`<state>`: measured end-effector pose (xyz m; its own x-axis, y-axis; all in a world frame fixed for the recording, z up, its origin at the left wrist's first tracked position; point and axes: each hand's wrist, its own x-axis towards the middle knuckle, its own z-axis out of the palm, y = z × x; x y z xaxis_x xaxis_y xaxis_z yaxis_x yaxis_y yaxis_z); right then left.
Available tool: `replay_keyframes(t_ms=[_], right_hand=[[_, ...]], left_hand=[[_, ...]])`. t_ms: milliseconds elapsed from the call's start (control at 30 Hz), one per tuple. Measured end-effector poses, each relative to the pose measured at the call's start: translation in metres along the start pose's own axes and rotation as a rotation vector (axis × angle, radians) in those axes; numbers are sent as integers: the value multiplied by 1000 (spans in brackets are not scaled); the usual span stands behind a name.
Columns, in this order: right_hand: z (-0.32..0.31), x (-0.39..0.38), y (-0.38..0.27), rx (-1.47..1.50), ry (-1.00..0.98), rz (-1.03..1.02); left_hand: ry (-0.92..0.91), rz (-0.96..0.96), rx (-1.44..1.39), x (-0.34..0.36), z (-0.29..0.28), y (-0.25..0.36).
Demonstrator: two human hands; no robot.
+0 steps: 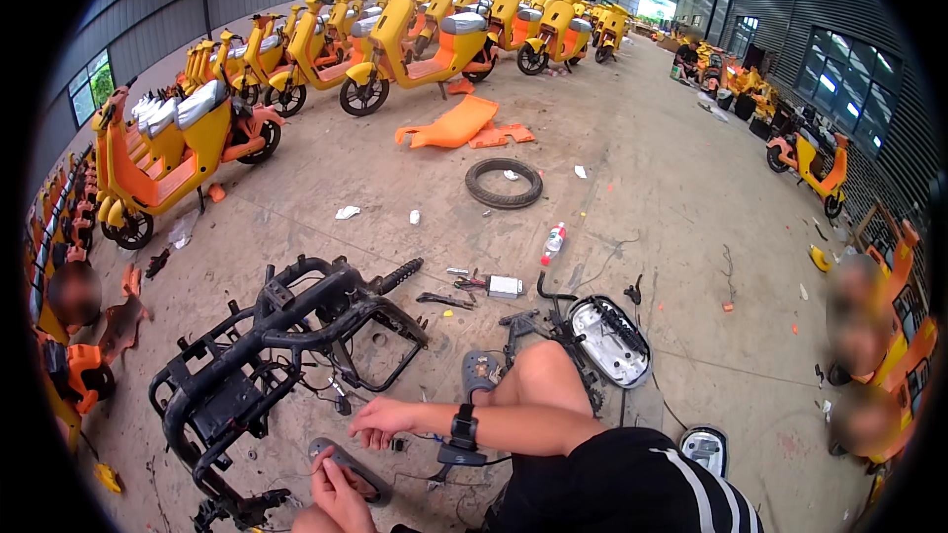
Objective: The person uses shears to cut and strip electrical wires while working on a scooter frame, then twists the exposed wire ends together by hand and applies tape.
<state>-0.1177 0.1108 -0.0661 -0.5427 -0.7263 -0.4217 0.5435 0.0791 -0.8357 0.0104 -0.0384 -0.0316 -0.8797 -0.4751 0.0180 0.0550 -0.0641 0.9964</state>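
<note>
Sitting low on the floor, I have a stripped black scooter frame [262,341] lying to my left. My right hand [383,421] reaches across at knee height beside it, fingers bent together; whatever they hold, if anything, is too small to make out. A black strapped device [463,426] is on that wrist. Lower down, my left hand [341,495] is closed with fingertips pressed together, over my grey shoe [351,472]; its contents cannot be made out. A cable connector [340,397] hangs by the frame, close to my right hand.
Ahead lie a tyre [504,184], orange panels [449,125], a bottle [554,244] and a silver box with wires [505,286]. A scooter seat [610,341] lies upturned to my right. Rows of yellow scooters [420,49] stand beyond. A person [686,57] sits far off.
</note>
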Motion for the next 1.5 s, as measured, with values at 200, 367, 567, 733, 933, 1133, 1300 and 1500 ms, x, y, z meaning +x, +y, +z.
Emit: replay_keyframes(t_ms=[200,367,567,733,933,1133,1300,1500], right_hand=[[40,-50,-31,-178,-111,-192],[59,-56,-33,-163,-51,-279],[62,-50,-37,-57,59,-283],[57,-54,-35,-24,-45,-242],[50,-66,-33,-51,-17,-354],[50,-74,-31,-367,117,-661],[50,-79,-34,-548,178,-871],[45,-84,-41,-735,130,-923]], left_hand=[[-58,20,70,0,-1,-6],[-3,-73,-53,-3,19,6],[-15,-52,38,-11,15,23],[-19,-67,-23,-15,25,21],[-26,0,33,-17,29,21],[-22,-68,-95,-14,33,20],[-57,-60,-78,-12,32,16],[-141,30,34,-15,28,8]])
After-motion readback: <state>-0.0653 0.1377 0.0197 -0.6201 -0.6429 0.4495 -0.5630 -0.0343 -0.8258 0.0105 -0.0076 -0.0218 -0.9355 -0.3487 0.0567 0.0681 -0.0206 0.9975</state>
